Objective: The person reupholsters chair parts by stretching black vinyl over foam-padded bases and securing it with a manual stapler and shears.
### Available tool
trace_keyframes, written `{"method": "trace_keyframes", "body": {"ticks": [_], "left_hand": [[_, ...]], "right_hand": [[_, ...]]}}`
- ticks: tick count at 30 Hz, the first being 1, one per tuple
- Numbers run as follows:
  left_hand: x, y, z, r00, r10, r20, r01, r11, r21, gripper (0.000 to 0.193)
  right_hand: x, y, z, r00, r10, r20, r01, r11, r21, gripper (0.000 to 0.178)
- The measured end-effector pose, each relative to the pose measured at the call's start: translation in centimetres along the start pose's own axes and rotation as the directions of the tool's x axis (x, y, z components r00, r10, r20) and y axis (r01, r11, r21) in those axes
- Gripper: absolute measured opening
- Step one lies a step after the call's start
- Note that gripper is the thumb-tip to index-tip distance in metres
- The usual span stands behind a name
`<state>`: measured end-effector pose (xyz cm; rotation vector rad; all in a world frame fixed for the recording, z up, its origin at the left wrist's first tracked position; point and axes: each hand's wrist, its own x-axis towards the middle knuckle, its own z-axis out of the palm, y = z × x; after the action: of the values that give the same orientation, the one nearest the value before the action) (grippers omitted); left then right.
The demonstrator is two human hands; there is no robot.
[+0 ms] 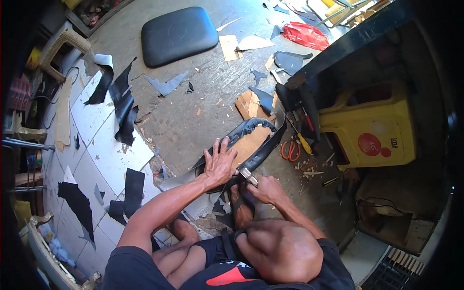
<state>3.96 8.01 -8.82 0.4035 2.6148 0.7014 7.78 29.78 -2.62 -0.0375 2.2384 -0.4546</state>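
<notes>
A seat pad lies underside up in front of me, a tan board with black vinyl folded over its edge and gathered in pleats at the far end. My left hand rests on its near left part, fingers spread, pressing on the board and vinyl. At the pad's near right edge my right hand is closed around a silver metal hand tool. The tool's front end meets the vinyl edge; my fingers hide the rest of it, so its exact kind is unclear.
Right of the pad lie orange-handled scissors, a yellow-handled screwdriver and wood splinters. A yellow plastic case stands under the dark bench at right. A black cushion is far off; vinyl scraps litter the left tiles.
</notes>
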Motion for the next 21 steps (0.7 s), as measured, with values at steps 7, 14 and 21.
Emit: {"method": "trace_keyframes", "body": {"ticks": [7, 14, 21], "left_hand": [[-0.6, 0.8, -0.2, 1.0, -0.017, 0.02, 0.017, 1.0, -0.013, 0.067], [0.1, 0.6, -0.8, 0.999, -0.031, 0.036, 0.032, 0.999, -0.032, 0.067], [-1.0, 4.3, -0.7, 0.996, 0.039, 0.074, -0.039, 0.999, -0.008, 0.08]], "right_hand": [[-1.9, 0.1, -2.6, 1.0, -0.004, 0.011, 0.004, 0.999, 0.037, 0.049], [0.5, 0.6, -1.5, 0.999, 0.047, -0.028, -0.047, 0.999, -0.019, 0.058], [-3.5, 8.6, 2.4, 0.978, 0.073, -0.197, -0.02, 0.965, 0.26, 0.052]]}}
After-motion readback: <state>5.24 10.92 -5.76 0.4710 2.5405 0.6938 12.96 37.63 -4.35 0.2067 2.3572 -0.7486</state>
